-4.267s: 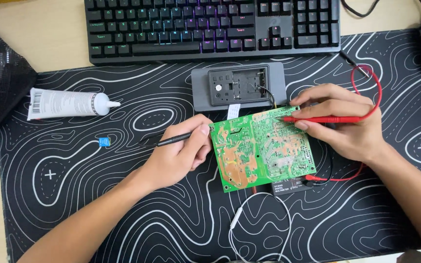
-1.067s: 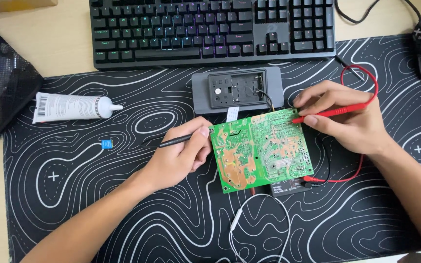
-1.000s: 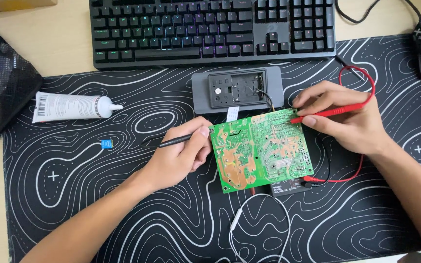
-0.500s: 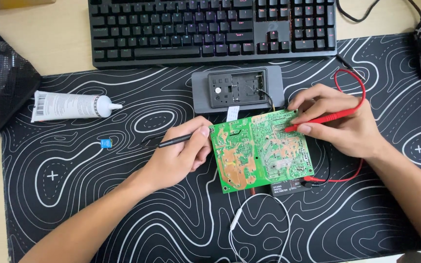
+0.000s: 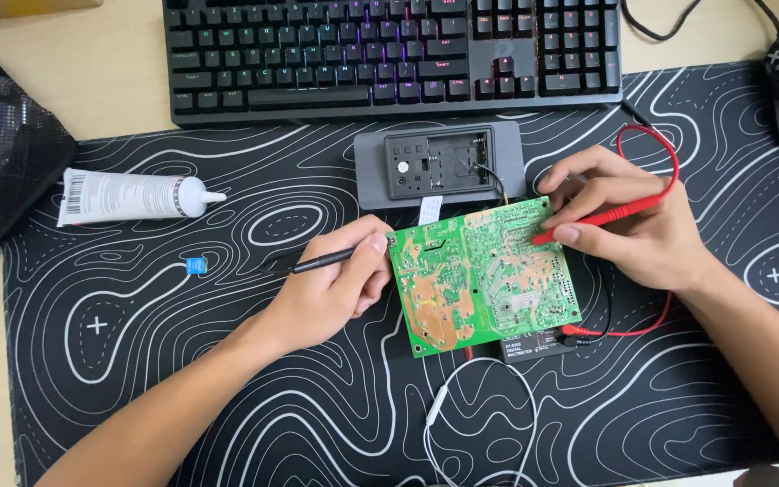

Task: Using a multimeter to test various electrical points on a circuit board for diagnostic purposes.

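- Green board [image 5: 484,275] flat on the black wavy mat [image 5: 227,397], just below the grey box [image 5: 439,165].
- Right hand [image 5: 628,225] right of the board, fingers pinched shut on the red probe [image 5: 599,217], tip down on the board's top right part.
- Left hand [image 5: 331,289] just left of the board, fingers closed around the black probe [image 5: 317,262], tip near the board's left edge.
- Best kept still: both tips pressed lightly on shiny solder spots, no sliding.
- Board hard and thin, bumpy with solder; probes slim, smooth plastic.
- White tube [image 5: 132,195] far left of the board, soft and round.
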